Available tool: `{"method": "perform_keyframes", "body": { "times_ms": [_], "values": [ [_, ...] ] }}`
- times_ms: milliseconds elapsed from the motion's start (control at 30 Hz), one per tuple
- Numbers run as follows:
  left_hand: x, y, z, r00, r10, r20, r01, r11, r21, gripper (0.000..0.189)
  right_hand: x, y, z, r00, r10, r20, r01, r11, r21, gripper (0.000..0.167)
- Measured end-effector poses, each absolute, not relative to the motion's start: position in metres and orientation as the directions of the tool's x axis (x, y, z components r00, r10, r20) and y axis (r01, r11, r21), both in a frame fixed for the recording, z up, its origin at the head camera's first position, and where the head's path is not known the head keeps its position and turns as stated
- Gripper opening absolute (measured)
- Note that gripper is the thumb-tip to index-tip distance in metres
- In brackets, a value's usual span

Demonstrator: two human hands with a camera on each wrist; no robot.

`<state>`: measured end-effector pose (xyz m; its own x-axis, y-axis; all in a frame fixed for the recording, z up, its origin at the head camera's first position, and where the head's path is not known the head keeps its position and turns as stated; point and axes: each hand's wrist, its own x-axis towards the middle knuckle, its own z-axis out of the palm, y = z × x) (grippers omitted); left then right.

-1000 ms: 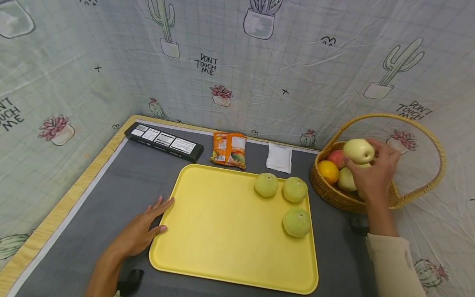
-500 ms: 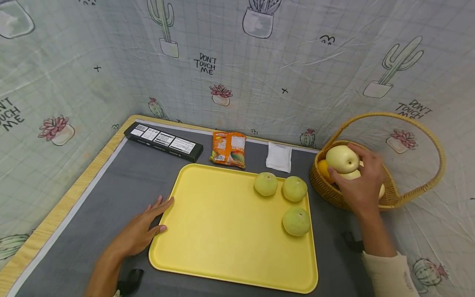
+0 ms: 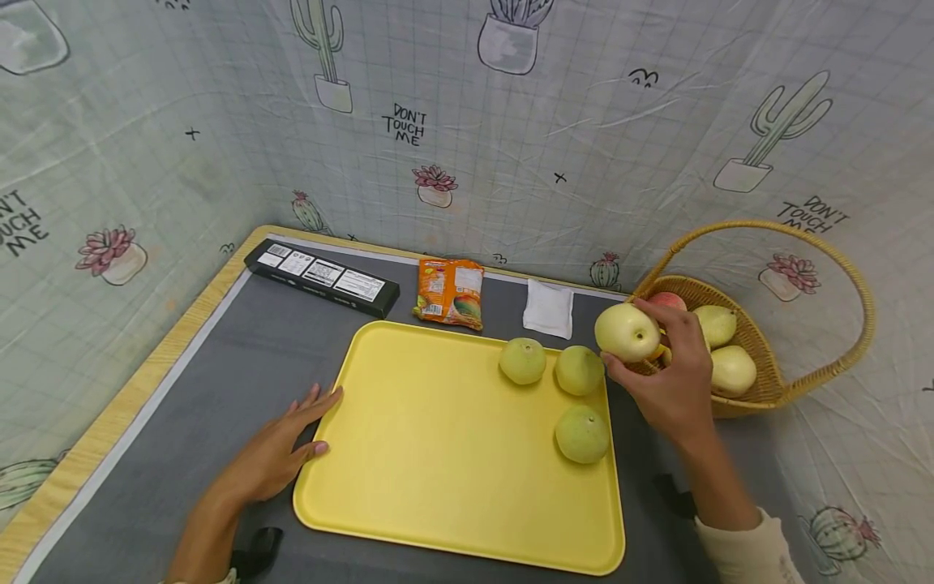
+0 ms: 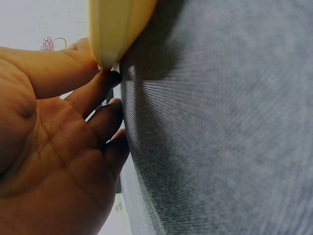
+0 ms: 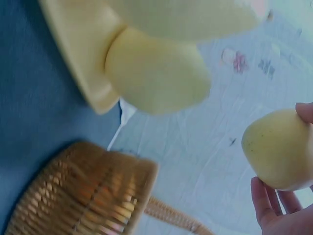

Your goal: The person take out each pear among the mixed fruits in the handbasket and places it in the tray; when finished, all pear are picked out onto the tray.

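My right hand (image 3: pixel 674 377) holds a pale yellow pear (image 3: pixel 626 332) between thumb and fingers, above the gap between the wicker basket (image 3: pixel 766 389) and the yellow tray (image 3: pixel 438 454). The same pear (image 5: pixel 279 149) shows at the right of the right wrist view. Several round green fruits (image 3: pixel 582 435) stand along the tray's right side. My left hand (image 3: pixel 266 454) lies at the tray's left edge with fingers extended; its thumb touches the rim, also visible in the left wrist view. In the basket are pale yellow fruits (image 3: pixel 732 371), a green fruit (image 3: pixel 715 324) and a reddish fruit (image 3: pixel 667 301), partly hidden by my hand.
Along the back of the grey tabletop (image 3: pixel 182 405) lie a long black box (image 3: pixel 321 277), an orange snack packet (image 3: pixel 450 294) and a white packet (image 3: pixel 549 309). The basket's tall handle (image 3: pixel 854 284) arches up at right. Patterned cloth walls (image 3: pixel 438 122) border the table.
The right hand has carried the pear left from over the basket to near the tray's back right corner. More fruit in the basket shows now. The left hand stays in place.
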<state>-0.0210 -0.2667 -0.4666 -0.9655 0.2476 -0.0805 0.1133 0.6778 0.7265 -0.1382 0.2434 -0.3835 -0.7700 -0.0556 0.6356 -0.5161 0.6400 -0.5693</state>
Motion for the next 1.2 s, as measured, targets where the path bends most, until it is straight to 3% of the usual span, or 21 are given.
{"method": "perform_keyframes", "body": {
  "times_ms": [200, 567, 1200],
  "values": [
    [-0.021, -0.267, -0.466, -0.966, 0.244, -0.086, 0.107, 0.68, 0.725, 0.081, -0.13, 0.227, -0.39, -0.78, -0.133, 0.611, -0.55, 0.612, -0.569, 0.084],
    [-0.021, -0.268, -0.467, -0.964, 0.259, -0.058, 0.138, 0.675, 0.725, 0.081, -0.119, 0.2, -0.403, -0.845, -0.209, 0.492, -0.521, 0.526, -0.672, 0.082],
    [-0.02, -0.268, -0.468, -0.964, 0.26, -0.053, 0.141, 0.671, 0.728, 0.079, -0.111, 0.176, -0.422, -0.823, -0.386, 0.417, -0.568, 0.578, -0.586, 0.077]
  ]
}}
